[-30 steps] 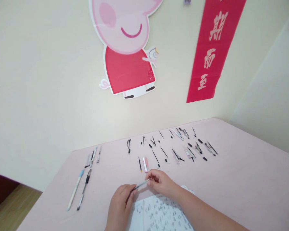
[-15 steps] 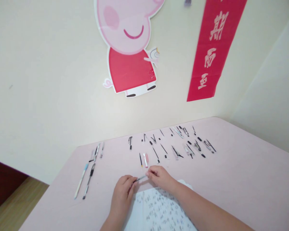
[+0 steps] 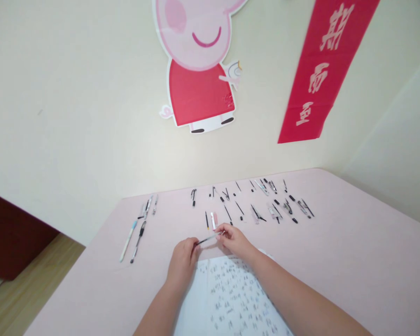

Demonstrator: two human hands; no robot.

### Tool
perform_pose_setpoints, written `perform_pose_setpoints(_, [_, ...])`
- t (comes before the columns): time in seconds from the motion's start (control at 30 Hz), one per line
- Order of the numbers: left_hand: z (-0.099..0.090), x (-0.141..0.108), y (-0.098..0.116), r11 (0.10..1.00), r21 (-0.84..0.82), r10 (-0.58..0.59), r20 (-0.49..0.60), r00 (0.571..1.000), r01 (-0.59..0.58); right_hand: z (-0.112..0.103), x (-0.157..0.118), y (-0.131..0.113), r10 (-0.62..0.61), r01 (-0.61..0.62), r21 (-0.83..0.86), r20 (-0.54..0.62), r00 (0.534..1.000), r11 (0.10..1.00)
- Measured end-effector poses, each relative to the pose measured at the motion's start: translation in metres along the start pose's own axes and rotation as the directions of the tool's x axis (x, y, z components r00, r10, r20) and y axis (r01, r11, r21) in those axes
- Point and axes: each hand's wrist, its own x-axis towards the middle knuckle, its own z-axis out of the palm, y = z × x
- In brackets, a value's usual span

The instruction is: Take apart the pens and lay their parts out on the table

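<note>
Between my two hands is a slim pen (image 3: pixel 207 239), dark towards the left and clear or pale towards the right. My left hand (image 3: pixel 184 257) is closed around its left end, with the fingers hiding that end. The fingertips of my right hand (image 3: pixel 234 241) pinch its other end. Just beyond my hands lie a thin black refill (image 3: pixel 206 219) with a yellowish tip and white-and-pink pen parts (image 3: pixel 213 221). Beneath my forearms rests an open notebook (image 3: pixel 227 298) covered in handwriting on its right page.
Rows of taken-apart pens, with refills and black caps (image 3: pixel 275 212), spread over the far right of the pink table (image 3: pixel 339 252). To the left lie a white-and-blue pen (image 3: pixel 128 242), a black-grip pen (image 3: pixel 137 242) and several clear barrels (image 3: pixel 149 205). A wall stands behind the table.
The view has shifted slightly, so the wall pictures sit further right and higher. Both hands still hold the pen, and more of its dark part shows beside my left fingers.
</note>
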Motion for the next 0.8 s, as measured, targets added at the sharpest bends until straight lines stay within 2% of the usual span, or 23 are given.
perform_pose_setpoints(0.17, [0.001,0.000,0.001,0.999,-0.012,-0.031,0.005,0.999,0.031,0.000,0.000,-0.002,0.024,-0.022,0.068,-0.020,1.000,0.997])
perform_pose_setpoints(0.37, [0.000,0.001,-0.001,0.997,-0.043,0.062,0.013,0.998,-0.061,-0.002,0.001,-0.007,0.031,-0.021,0.152,-0.065,0.997,0.988])
perform_pose_setpoints(0.5, [-0.003,0.002,0.000,0.996,-0.052,0.069,0.045,0.997,-0.066,-0.004,0.003,-0.009,0.022,-0.001,0.205,-0.098,0.995,0.979])
perform_pose_setpoints(0.8, [-0.002,0.001,0.001,0.997,-0.072,0.023,0.018,1.000,-0.022,-0.006,0.004,-0.012,0.021,0.079,0.318,-0.299,0.954,0.945])
